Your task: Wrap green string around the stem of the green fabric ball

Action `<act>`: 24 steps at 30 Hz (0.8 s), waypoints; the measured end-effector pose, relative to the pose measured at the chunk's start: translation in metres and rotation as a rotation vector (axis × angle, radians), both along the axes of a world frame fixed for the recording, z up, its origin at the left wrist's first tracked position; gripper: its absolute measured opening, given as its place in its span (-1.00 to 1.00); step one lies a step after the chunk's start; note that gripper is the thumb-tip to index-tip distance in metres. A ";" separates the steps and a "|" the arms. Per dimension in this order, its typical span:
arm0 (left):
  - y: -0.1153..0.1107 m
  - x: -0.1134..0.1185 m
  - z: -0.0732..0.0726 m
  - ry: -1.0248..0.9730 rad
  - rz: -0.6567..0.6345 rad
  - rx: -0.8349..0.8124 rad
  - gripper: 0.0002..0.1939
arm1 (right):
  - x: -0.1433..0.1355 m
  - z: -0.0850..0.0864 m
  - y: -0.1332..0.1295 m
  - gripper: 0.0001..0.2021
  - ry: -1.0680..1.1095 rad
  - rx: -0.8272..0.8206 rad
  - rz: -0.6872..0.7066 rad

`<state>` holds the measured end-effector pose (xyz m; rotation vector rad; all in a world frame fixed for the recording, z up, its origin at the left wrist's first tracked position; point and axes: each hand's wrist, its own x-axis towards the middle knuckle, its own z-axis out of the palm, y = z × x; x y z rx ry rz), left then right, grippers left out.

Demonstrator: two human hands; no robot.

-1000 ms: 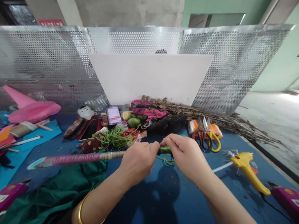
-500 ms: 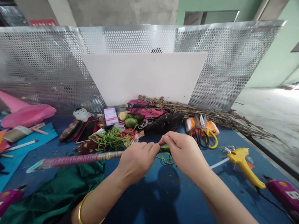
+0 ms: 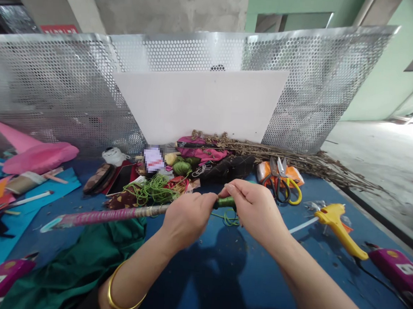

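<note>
the wrapped rod (image 3: pixel 101 216) is held above the bench (image 3: pixel 268 289), the left hand's (image 3: pixel 188 218) fingers closed around it, the right hand's (image 3: pixel 259 211) gripping near its green winding (image 3: pixel 227 202). it looks light and stiff; mid-length seems steadiest, smooth thread possibly slippery.

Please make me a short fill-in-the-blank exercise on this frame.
The left hand grips a stick with its ____.
The bracelet is worn on the ____ arm.
The glue gun is ____ in colour.
The cloth by the bracelet is ____ in colour.

Missing words: fingers; left; yellow; green.
</note>
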<state>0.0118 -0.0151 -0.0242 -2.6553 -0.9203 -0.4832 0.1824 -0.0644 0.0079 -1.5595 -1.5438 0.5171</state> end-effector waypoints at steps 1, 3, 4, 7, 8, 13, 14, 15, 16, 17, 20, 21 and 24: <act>0.000 0.000 0.000 -0.004 0.002 -0.002 -0.85 | 0.000 0.000 0.000 -0.70 0.008 -0.001 -0.001; 0.001 -0.001 0.001 -0.011 0.010 -0.008 -0.88 | -0.001 0.001 -0.001 -0.70 0.014 0.004 -0.004; 0.001 -0.001 0.002 -0.015 0.017 -0.011 -0.89 | -0.001 0.001 -0.001 -0.71 0.014 0.007 -0.004; 0.001 -0.002 0.003 -0.020 0.031 -0.023 -0.90 | -0.001 0.001 -0.001 -0.71 0.012 0.016 -0.004; 0.001 -0.002 0.003 -0.019 0.034 -0.027 -0.90 | -0.002 0.001 -0.001 -0.71 0.011 0.017 -0.005; 0.004 -0.002 0.000 -0.016 -0.025 0.036 -0.88 | -0.001 0.003 0.000 -0.71 0.021 -0.019 -0.009; 0.005 -0.002 0.000 -0.017 -0.054 0.069 -0.87 | -0.001 0.003 0.000 -0.71 0.022 -0.032 -0.008; 0.005 -0.002 -0.001 -0.015 -0.085 0.103 -0.87 | 0.000 0.004 0.001 -0.71 0.023 -0.045 -0.006; 0.006 -0.002 -0.002 -0.009 -0.111 0.134 -0.86 | 0.000 0.004 0.001 -0.71 0.022 -0.055 -0.004; 0.006 -0.002 -0.003 0.002 -0.131 0.161 -0.84 | 0.000 0.004 0.001 -0.71 0.020 -0.062 -0.004; 0.007 -0.002 -0.005 0.025 -0.174 0.230 -0.79 | 0.001 0.003 0.001 -0.71 0.009 -0.069 -0.007; 0.007 -0.002 -0.005 0.020 -0.184 0.250 -0.79 | 0.001 0.003 0.002 -0.71 0.002 -0.066 -0.009; 0.009 -0.001 -0.005 -0.024 -0.216 0.308 -0.79 | 0.000 0.002 0.002 -0.72 -0.018 -0.055 -0.016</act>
